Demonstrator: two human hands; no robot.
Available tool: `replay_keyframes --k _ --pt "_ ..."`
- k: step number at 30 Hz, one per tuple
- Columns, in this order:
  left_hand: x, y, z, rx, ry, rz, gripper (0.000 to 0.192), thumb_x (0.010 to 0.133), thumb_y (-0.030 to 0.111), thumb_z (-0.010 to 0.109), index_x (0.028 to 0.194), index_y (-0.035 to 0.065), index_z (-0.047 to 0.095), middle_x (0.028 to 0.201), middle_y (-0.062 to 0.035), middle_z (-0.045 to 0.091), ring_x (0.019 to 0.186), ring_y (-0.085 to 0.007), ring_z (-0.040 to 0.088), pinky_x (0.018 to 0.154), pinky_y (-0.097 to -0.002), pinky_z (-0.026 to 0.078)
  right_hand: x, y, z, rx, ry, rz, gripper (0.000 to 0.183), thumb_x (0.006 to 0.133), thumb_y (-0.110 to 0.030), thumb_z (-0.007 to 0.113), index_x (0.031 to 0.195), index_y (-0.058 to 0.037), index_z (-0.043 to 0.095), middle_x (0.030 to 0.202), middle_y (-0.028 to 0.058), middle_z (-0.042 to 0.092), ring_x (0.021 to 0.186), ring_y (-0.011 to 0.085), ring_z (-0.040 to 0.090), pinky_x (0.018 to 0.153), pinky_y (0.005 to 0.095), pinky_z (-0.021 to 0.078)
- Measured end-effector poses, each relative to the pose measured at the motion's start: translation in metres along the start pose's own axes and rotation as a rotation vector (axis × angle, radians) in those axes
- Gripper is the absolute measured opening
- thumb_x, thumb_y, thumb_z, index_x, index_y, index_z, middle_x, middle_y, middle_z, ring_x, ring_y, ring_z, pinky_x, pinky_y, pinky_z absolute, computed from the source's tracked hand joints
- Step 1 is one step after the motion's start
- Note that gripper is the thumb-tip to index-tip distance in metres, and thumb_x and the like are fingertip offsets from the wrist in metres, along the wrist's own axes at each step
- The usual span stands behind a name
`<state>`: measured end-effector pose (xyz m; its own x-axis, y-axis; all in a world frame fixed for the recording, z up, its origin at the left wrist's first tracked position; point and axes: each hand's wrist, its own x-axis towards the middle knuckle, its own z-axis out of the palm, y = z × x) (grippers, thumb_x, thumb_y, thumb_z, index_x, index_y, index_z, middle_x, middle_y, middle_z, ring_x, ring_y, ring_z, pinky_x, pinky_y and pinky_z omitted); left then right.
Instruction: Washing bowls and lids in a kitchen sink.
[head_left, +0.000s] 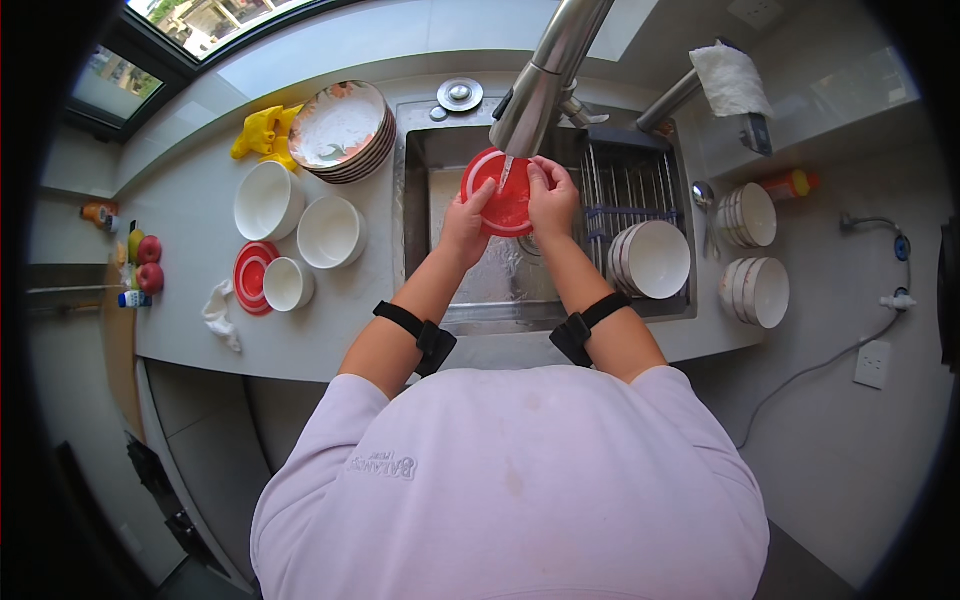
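Observation:
A round red lid (504, 206) with a pale ring is held over the steel sink (465, 307). My left hand (468, 223) grips its left edge, thumb on the upper face. On the opposite edge, my right hand (553, 196) pinches the rim. Water runs from the pull-down faucet (529, 105) onto the lid's face. To the right of my hands, a steel drying rack (600, 180) spans the sink, with a stack of white bowls (658, 259) tilted in it.
Left of the sink are white bowls (331, 232), more red lids (253, 276), a stack of floral plates (339, 126), yellow rubber gloves (262, 133) and a white cloth (220, 315). Stacked bowls (763, 292) and a spoon (703, 195) lie on the right. A drain stopper (460, 94) sits behind.

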<state>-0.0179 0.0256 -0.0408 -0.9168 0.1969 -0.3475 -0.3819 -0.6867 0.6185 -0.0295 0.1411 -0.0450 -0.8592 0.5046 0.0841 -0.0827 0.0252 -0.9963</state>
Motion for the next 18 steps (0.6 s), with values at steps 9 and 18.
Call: replay_keyframes --k 9,18 --pt "-0.006 0.004 0.011 -0.256 0.067 0.083 0.031 0.085 0.011 0.053 0.115 0.004 0.046 0.112 -0.0096 0.054 0.103 -0.0201 0.052 0.092 -0.0331 0.041 -0.022 0.025 0.03 -0.004 -0.053 0.103 0.054 0.077 -0.015 0.065 0.123 -0.0041 0.041 0.122 0.0145 0.045 0.109 0.0221 0.047 0.092 0.0329 0.038" --pt "0.013 0.005 -0.01 -0.169 0.127 -0.022 0.053 0.091 0.046 0.029 0.121 0.0029 0.04 0.118 -0.012 0.05 0.109 -0.0254 0.049 0.092 -0.0394 0.042 -0.038 0.026 -0.008 -0.083 -0.393 -0.135 0.105 0.059 -0.026 0.08 0.136 -0.0043 0.013 0.135 0.0176 0.028 0.122 0.0277 0.034 0.1 0.0355 0.0299"
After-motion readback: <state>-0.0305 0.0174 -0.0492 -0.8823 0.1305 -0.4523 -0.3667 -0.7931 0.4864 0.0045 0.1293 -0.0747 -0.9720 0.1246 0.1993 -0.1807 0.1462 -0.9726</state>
